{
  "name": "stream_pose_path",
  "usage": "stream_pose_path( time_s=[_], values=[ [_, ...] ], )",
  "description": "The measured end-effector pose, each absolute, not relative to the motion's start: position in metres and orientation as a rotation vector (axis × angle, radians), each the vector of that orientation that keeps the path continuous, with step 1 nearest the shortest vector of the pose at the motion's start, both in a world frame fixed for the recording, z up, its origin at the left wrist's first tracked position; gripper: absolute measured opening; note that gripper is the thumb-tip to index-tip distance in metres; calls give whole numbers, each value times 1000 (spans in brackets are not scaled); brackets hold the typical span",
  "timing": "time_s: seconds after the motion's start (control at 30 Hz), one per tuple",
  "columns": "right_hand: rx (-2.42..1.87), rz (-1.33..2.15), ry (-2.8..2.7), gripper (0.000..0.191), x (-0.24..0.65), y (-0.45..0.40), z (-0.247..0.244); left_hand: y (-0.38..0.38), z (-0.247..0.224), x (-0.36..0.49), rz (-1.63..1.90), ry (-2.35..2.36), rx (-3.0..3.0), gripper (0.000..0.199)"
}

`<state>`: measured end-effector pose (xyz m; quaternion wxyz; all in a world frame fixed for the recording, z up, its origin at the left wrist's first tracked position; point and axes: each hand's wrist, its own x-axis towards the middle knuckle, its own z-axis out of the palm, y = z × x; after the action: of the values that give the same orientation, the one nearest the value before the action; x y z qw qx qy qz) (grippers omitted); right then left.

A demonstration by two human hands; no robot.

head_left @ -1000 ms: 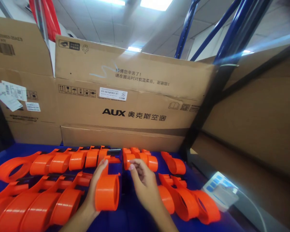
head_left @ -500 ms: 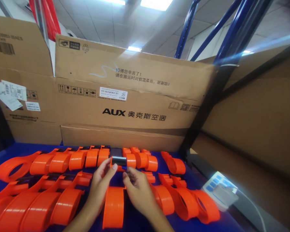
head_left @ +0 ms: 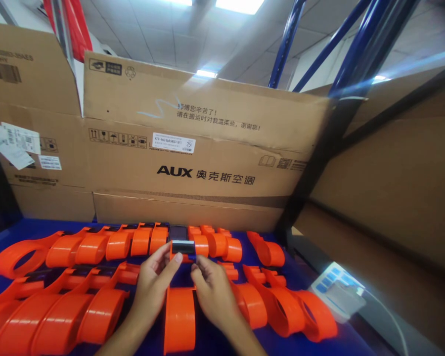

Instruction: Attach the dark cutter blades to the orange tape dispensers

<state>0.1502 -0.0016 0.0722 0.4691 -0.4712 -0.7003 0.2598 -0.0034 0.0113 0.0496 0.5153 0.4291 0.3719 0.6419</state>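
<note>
An orange tape dispenser (head_left: 180, 319) with a dark head and a pale toothed blade (head_left: 183, 243) is held up in front of me. My left hand (head_left: 156, 272) grips the left side of its head, the thumb lying near the blade. On the right side, the thumb and fingers of my right hand (head_left: 210, 282) close around a small dark blue part (head_left: 191, 258) at the head's edge. Its round orange hub hangs below, between my wrists. More orange dispensers of the same kind surround both hands, such as one (head_left: 101, 316) on the left and one (head_left: 252, 304) on the right.
Rows of orange dispensers lie on the blue surface (head_left: 207, 341). Behind the hands sits a dark rectangular object (head_left: 178, 233). A white power strip (head_left: 337, 291) with a cable is at right. Cardboard (head_left: 207, 133) walls the back, beside a dark metal post (head_left: 311, 163).
The held dispenser's lower hub has swung slightly to the right. Both hands keep their grip, with the left hand shifted a little rightward.
</note>
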Motion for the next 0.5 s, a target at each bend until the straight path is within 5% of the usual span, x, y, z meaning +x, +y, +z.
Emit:
stream_pose_path(
  time_s=[0.5],
  values=[
    [-1142, 657, -1703, 22, 148, 2, 67, 5, 55, -5, 1611, 862, 773, 39]
  ],
)
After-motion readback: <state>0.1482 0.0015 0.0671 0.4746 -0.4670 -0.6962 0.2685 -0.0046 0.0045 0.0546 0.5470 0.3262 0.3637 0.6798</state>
